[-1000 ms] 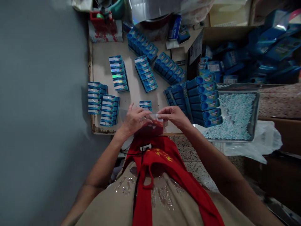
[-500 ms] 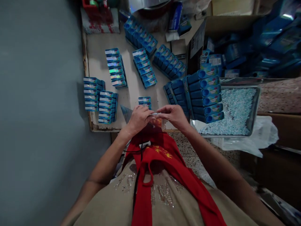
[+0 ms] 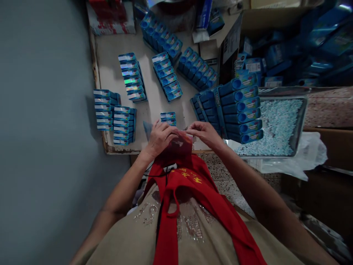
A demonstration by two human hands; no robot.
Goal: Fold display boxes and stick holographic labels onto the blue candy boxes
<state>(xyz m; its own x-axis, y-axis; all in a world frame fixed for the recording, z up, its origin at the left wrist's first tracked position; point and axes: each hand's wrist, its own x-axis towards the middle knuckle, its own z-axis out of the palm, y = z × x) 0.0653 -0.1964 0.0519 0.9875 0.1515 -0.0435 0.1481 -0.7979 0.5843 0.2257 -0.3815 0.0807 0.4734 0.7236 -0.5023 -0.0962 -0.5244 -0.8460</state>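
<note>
In front of the red apron (image 3: 198, 173), both hands hold a thin, see-through plastic film (image 3: 184, 147); whether it is a bag or a flat sheet I cannot tell. My left hand (image 3: 160, 139) is closed on its left part, and a bluish corner sticks out past the knuckles. At the film's upper right edge, my right hand (image 3: 206, 134) pinches with thumb and forefinger. Just beyond the fingers lies a short row of small blue packs (image 3: 168, 116), its near end hidden by the hands.
Several rows of blue packs (image 3: 132, 77) stand on the white table (image 3: 107, 70). Larger stacked blue packs (image 3: 242, 106) overlap a metal tray (image 3: 299, 129) of pale blue pellets. Behind it, a carton (image 3: 231, 40) holds many blue packs. A grey wall (image 3: 46, 129) borders the left.
My hands have moved slightly apart. The film now spreads wider between them and hangs lower over the apron. The view has shifted slightly.
</note>
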